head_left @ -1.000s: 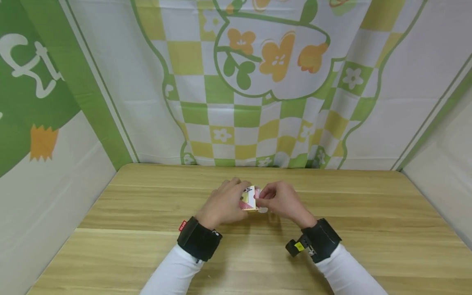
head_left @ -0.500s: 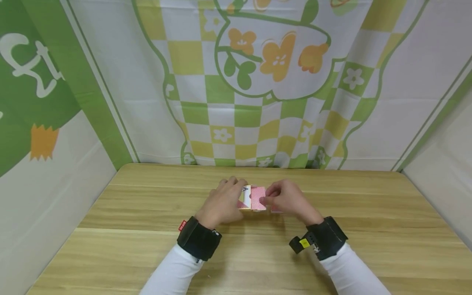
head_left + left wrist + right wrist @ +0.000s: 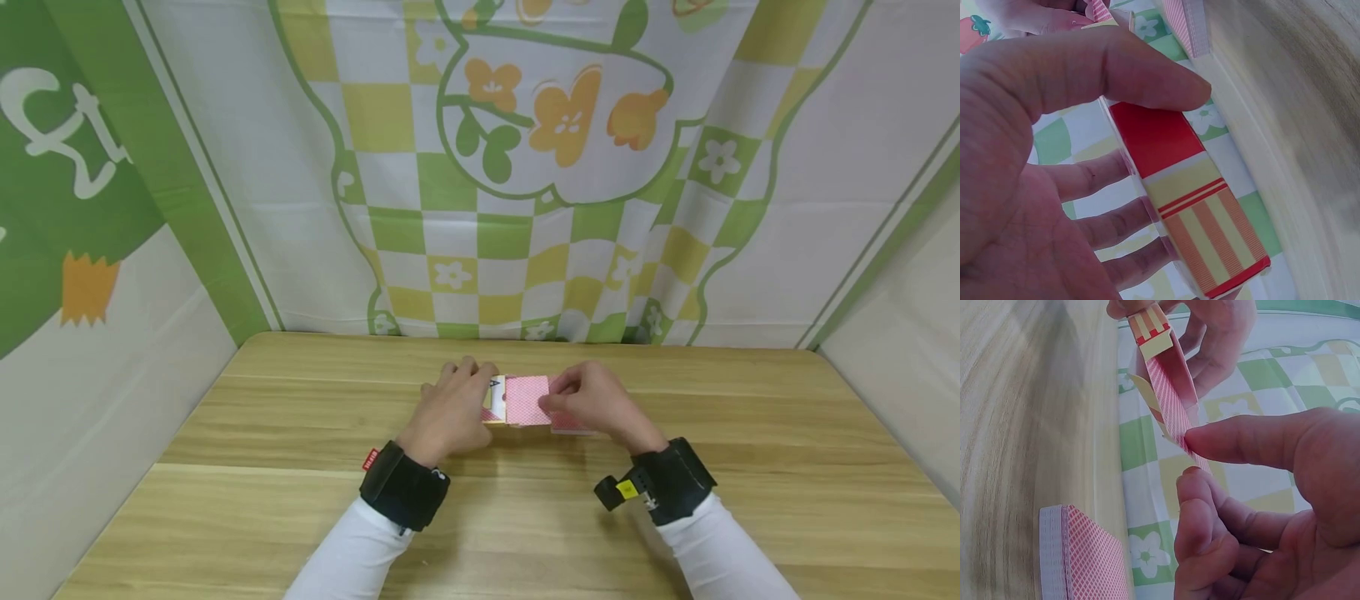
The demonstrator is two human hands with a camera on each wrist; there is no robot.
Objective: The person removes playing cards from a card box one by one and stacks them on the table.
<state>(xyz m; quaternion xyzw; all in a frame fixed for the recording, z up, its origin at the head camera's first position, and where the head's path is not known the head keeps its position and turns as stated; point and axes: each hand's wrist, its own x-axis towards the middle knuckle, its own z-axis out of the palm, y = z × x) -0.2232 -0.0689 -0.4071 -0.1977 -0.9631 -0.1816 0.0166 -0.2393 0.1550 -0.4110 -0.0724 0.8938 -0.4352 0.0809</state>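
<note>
My left hand (image 3: 447, 414) grips a playing-card box (image 3: 1192, 206) in red, cream and orange stripes, its thumb along the narrow side and fingers behind. In the head view, an ace design shows on the box. A pink-patterned playing card (image 3: 527, 400) sticks out of the box's open end, past a loose flap (image 3: 1144, 394). My right hand (image 3: 602, 406) pinches the card's outer end between thumb and index finger. Below that hand, a stack of cards (image 3: 1094, 556) with the same red-and-white backs rests on the table, partly covered by the hand in the head view.
The wooden table (image 3: 300, 508) ends at the back against a hanging cloth (image 3: 495, 275) with green and yellow checks. White and green cloth walls stand to the left and right. Each wrist wears a black strap (image 3: 408, 487).
My right hand has moved right, drawing the card further out of the box. The left hand with the box has shifted slightly left. More of the card stack now shows.
</note>
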